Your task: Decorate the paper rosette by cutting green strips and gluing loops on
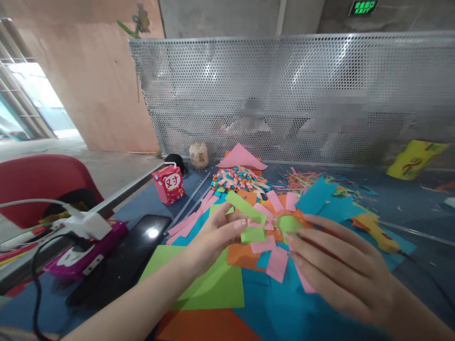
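My left hand is closed, with thumb and forefinger pinching a small folded green paper strip. Another green strip lies just above those fingertips. To the right, my right hand has its fingers on a curved green paper piece, which it appears to grip near the fingertips. Pink paper pieces and orange paper lie loosely between and under the hands. Beneath them spread a large green sheet and a blue sheet.
A heap of small coloured paper bits sits behind the hands. At left are a phone, a purple power strip with cables, and a red box. A yellow corded tool lies right. A perforated metal screen bounds the table's back.
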Demonstrator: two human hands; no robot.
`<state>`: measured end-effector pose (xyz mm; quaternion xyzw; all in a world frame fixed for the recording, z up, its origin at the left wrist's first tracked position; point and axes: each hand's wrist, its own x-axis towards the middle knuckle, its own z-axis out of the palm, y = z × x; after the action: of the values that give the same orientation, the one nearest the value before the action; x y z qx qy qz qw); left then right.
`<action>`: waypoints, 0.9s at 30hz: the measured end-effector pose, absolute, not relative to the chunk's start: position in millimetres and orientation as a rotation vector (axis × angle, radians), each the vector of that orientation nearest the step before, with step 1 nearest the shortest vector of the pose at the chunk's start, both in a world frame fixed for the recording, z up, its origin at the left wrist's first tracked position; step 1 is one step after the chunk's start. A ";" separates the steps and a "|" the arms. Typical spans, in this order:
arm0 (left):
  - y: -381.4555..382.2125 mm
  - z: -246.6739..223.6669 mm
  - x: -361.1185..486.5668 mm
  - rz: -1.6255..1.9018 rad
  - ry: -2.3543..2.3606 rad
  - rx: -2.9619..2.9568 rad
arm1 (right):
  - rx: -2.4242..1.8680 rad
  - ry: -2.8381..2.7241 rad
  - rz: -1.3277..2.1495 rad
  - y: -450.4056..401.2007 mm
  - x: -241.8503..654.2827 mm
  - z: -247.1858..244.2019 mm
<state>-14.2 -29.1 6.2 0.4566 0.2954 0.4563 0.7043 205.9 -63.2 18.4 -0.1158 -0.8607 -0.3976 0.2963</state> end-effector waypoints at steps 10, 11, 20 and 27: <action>-31.4 11.2 -7.1 0.969 0.862 0.933 | -0.150 -2.375 -1.322 -64.1 191.9 17.8; -31.9 11.7 -6.7 0.972 0.882 0.927 | -0.147 -2.377 -1.336 -63.9 191.3 17.4; -31.7 10.8 -5.4 1.010 0.933 0.951 | -0.148 -2.376 -1.309 -62.9 187.2 18.0; -32.1 11.0 -3.2 1.042 0.919 0.900 | -0.145 -2.393 -1.315 -63.1 186.5 16.1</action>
<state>-3.2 -32.1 11.0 0.4003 0.4089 0.4637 0.6764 186.5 -63.1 16.1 -0.0518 -0.8571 -0.4709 0.2024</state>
